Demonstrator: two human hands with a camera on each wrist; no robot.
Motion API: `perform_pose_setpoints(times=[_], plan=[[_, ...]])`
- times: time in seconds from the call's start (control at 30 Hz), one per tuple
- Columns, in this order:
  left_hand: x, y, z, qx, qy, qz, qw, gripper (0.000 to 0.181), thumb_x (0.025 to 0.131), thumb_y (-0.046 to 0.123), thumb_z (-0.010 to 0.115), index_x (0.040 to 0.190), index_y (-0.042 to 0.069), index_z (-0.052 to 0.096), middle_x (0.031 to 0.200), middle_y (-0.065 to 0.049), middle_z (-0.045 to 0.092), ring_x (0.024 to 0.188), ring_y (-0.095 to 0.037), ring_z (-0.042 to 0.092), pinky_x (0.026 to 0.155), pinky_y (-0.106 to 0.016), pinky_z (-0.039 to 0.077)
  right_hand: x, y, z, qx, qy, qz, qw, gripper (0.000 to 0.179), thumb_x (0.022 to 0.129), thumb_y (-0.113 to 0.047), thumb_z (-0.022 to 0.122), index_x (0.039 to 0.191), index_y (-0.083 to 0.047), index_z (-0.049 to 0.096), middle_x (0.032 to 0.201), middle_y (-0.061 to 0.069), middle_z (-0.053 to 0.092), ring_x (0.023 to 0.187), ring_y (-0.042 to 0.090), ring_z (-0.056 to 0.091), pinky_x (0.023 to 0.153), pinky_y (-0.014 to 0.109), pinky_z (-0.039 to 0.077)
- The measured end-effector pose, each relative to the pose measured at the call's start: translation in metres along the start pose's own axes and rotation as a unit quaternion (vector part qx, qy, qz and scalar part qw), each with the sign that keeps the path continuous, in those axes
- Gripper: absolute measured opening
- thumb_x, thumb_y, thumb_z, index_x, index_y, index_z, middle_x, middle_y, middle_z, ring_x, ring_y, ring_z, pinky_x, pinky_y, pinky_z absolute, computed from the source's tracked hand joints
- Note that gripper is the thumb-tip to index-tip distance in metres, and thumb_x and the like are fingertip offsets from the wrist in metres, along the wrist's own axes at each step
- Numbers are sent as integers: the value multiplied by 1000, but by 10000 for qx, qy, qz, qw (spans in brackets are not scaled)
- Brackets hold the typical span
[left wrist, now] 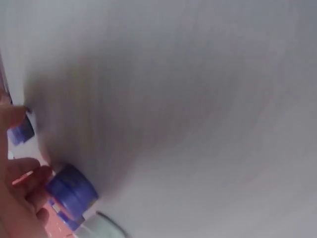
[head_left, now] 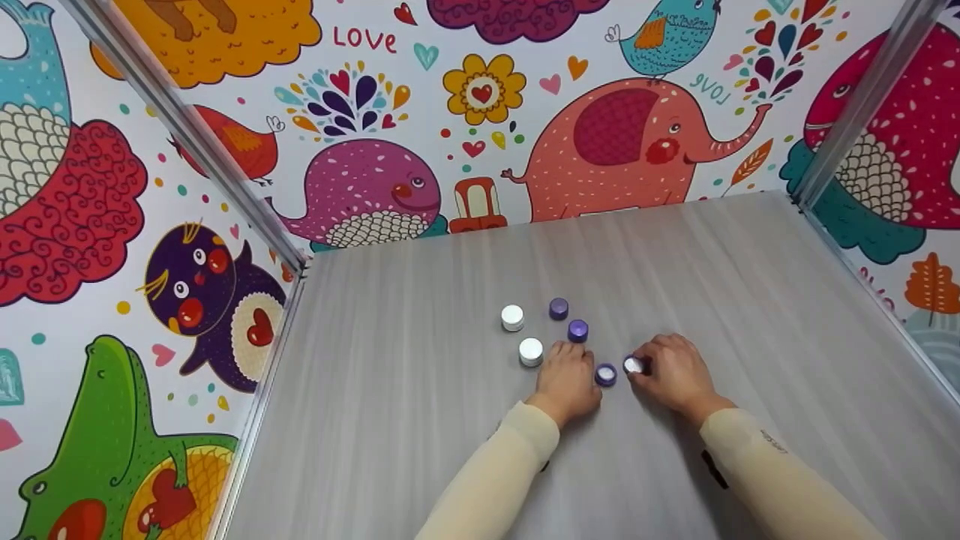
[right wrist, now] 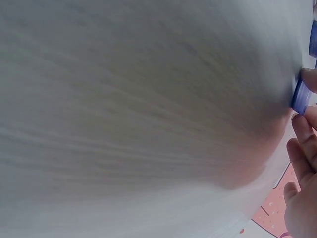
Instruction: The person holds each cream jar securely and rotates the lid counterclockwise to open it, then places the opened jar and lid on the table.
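Close to you on the counter [head_left: 375, 420], your left hand [head_left: 567, 381] has its fingers loosely bent, gripping nothing that shows, beside a purple-rimmed disc [head_left: 606, 374]. Just right of that disc, your right hand [head_left: 673, 371] pinches a purple cap [head_left: 634, 365] with thumb and fingers. You seem to be positioning it; the next move likely calls for keeping it level. Its white face points upward; squat and round, it shows no clear long axis. Farther off stand two purple pots [head_left: 577, 331], with two white pots [head_left: 530, 352] to their left.
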State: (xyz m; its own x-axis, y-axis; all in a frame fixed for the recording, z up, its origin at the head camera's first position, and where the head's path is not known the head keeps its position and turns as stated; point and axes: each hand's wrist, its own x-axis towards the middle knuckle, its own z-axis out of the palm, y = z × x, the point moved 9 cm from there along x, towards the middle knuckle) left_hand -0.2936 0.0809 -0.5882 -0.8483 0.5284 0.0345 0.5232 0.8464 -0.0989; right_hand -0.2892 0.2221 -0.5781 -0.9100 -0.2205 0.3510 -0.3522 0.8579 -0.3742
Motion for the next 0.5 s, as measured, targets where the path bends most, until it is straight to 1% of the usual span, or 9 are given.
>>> perform_pose_setpoints(times=[0.13,0.2,0.3,0.37,0.5], plan=[[5,-9,-10,-115,186,-33,9998,41,85,40,66,114,11,70,113,0,64,111,-21,55,104,-33,32,0,2,-1,41,-14,37,10000,23,67,-16,84,85,-5,74,81,4,63,83,28,57,88,49,43],[8,-16,-17,-167,361,-116,9991,37,85,38,66,110,11,71,109,-1,64,107,-21,57,102,-34,34,0,3,0,49,-62,79,9999,24,68,-17,84,86,-5,74,82,4,64,83,28,57,89,49,43],[12,-29,-25,-224,623,-332,9973,33,85,37,65,105,11,72,103,-2,64,101,-22,58,97,-35,37,2,3,1,60,-140,120,9998,24,69,-18,84,87,-5,75,83,4,64,83,27,57,89,49,42],[15,-37,-28,-298,737,-492,9956,32,85,36,65,104,11,72,101,-2,64,100,-22,58,95,-36,38,2,3,1,63,-173,126,9998,24,69,-19,84,87,-5,75,83,4,64,83,27,56,89,49,42],[19,-47,-25,-496,670,-773,9935,34,85,36,67,106,9,72,106,-3,65,103,-22,58,95,-36,38,1,1,1,70,-153,59,9998,24,70,-19,84,87,-5,74,83,4,63,82,27,56,88,50,43]])
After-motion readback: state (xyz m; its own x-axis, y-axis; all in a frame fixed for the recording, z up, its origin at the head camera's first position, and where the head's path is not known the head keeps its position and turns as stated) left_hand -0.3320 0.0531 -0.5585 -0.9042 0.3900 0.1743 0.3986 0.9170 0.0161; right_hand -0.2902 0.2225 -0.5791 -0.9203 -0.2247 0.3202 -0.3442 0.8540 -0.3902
